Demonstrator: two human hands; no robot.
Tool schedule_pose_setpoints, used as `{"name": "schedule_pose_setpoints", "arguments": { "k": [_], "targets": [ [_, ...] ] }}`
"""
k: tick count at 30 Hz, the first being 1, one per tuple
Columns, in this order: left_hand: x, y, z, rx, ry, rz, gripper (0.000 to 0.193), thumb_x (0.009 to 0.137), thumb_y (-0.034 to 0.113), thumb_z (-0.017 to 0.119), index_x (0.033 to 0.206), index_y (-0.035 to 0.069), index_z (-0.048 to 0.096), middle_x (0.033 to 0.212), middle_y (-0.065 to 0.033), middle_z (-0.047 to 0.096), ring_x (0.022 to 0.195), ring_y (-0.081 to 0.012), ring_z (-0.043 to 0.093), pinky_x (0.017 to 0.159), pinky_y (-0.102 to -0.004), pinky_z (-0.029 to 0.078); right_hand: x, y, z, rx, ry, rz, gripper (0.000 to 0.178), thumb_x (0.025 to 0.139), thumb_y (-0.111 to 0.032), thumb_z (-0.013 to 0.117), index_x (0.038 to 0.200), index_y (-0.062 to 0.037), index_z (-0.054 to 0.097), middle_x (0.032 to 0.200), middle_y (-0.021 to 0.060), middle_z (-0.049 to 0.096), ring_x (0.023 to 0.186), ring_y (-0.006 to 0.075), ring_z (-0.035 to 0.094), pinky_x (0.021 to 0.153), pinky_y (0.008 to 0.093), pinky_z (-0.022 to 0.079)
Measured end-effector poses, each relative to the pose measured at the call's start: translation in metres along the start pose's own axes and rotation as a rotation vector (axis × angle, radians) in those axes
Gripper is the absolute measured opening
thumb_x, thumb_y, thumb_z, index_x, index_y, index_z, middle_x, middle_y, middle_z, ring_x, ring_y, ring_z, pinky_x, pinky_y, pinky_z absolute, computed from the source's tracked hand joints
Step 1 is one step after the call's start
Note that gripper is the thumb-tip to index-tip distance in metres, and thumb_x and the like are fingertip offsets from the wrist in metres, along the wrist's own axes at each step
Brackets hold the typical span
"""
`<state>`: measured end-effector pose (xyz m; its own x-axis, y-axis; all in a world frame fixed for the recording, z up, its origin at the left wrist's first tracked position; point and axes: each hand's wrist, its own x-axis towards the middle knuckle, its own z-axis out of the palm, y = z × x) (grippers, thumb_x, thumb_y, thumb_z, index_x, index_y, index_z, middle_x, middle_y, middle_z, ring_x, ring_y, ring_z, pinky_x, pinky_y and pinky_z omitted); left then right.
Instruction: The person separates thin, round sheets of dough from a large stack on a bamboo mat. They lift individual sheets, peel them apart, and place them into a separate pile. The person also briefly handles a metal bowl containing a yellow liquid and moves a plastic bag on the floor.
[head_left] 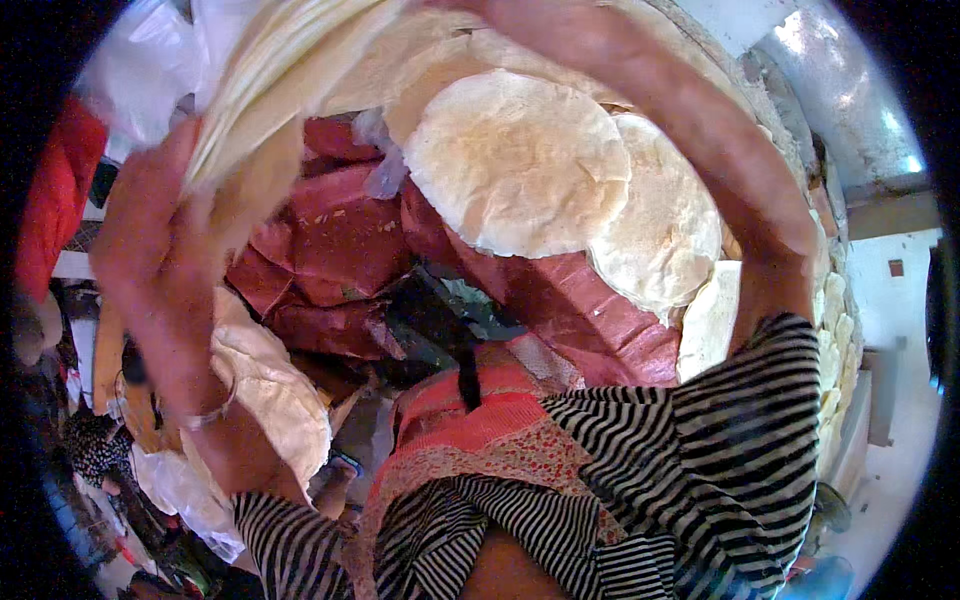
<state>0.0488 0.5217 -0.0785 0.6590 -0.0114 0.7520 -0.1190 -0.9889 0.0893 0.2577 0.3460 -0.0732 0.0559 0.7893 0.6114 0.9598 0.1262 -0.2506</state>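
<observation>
A floppy stack of thin flatbreads (285, 85) is raised at the upper left, its layered edges fanning downward. My left hand (150, 215), blurred by motion, is closed on the lower end of this stack. Across the top, my right arm reaches in an arc toward the far end of the stack; my right hand (465, 6) is mostly cut off by the upper edge, its fingers hidden. Below that arm, a round pale flatbread (515, 160) overlaps a second flatbread (665, 215), both lying on dark red sheeting (335, 235).
More flatbread (265, 390) lies beside my left forearm. Further pieces (832, 340) line the right side, past my right elbow. Clear plastic bags (150, 70) sit at the upper left, near a red cloth (65, 190). A dark gap (430, 310) opens in the sheeting before my lap.
</observation>
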Motion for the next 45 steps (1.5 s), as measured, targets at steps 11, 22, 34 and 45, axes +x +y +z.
{"name": "schedule_pose_setpoints", "arguments": {
  "k": [11, 22, 34, 45],
  "targets": [
    [-0.134, 0.071, 0.266, -0.283, -0.165, 0.083, 0.012, 0.061, 0.007, 0.05, 0.073, 0.007, 0.055, 0.076, -0.0077, 0.051, 0.074, -0.0255, 0.048, 0.068, -0.0378, 0.037, -0.311, 0.049, 0.095, -0.355, 0.12, 0.451, 0.027, 0.06, 0.007, 0.049, 0.083, -0.0063, 0.053, 0.095, 0.0086, 0.056, 0.099, 0.0241, 0.051, 0.087, 0.0415, 0.032],
    [-0.163, 0.062, 0.25, -0.267, -0.159, -0.074, 0.013, 0.062, 0.006, 0.049, 0.074, 0.004, 0.053, 0.078, -0.0096, 0.051, 0.078, -0.0276, 0.049, 0.072, -0.0392, 0.036, -0.289, 0.026, 0.116, -0.389, -0.002, 0.553, 0.033, 0.06, 0.009, 0.044, 0.089, -0.0056, 0.047, 0.102, 0.0092, 0.052, 0.107, 0.0243, 0.044, 0.093, 0.042, 0.02],
    [-0.297, 0.048, 0.159, -0.434, -0.149, -0.498, 0.02, 0.058, 0.006, 0.052, 0.078, 0.006, 0.055, 0.087, -0.0098, 0.05, 0.088, -0.0275, 0.047, 0.079, -0.0366, 0.039, -0.158, -0.074, 0.146, 0.365, -0.17, 0.141, 0.007, 0.075, -0.008, 0.05, 0.071, -0.0031, 0.047, 0.081, 0.0139, 0.057, 0.084, 0.0334, 0.054, 0.076, 0.043, 0.039],
    [-0.67, -0.023, -0.02, -0.014, 1.284, -2.289, 0.028, 0.059, 0.005, 0.066, 0.082, -0.002, 0.051, 0.064, -0.0053, 0.051, 0.046, -0.0124, 0.047, 0.039, -0.0241, 0.037, -0.098, -0.16, 0.346, 0.908, -0.745, 0.07, 0.012, 0.064, 0.008, 0.048, 0.071, -0.0008, 0.051, 0.076, 0.0128, 0.057, 0.074, 0.0288, 0.057, 0.064, 0.0344, 0.045]
  ]
}}
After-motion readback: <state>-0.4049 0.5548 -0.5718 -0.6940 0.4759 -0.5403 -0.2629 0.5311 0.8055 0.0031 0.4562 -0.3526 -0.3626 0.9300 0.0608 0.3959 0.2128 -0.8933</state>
